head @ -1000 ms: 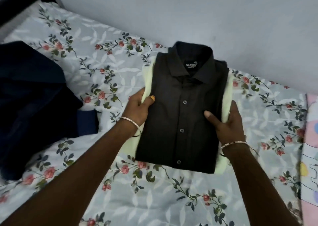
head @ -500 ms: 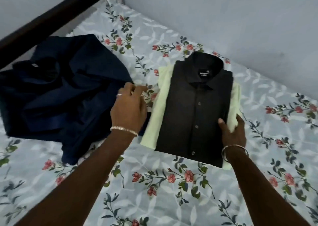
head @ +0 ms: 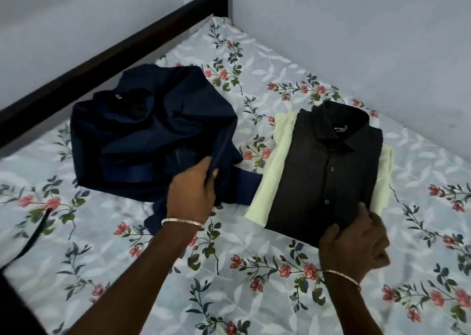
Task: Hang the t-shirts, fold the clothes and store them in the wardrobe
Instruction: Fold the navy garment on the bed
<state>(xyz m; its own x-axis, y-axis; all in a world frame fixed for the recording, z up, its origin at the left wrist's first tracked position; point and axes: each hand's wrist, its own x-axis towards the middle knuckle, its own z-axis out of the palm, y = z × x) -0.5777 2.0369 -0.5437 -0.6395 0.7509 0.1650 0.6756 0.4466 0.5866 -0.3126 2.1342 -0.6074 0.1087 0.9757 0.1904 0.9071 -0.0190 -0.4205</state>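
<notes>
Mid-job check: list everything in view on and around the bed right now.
black shirt: 1, black, folded, atop the pale garment
pale garment: 1, light yellow-green, folded under the black shirt
navy garment: 1, dark blue, crumpled beside that stack
strap: 1, dark, on the bedsheet
bedsheet: 1, pale with red flowers, covering the bed
bed frame: 1, dark, along the far side
bangles: 2, metallic, one on each wrist
left hand: 1, grips the navy garment
right hand: 1, holds the black shirt's near edge

Head-worn view, down onto bed [head: 254, 296]
</notes>
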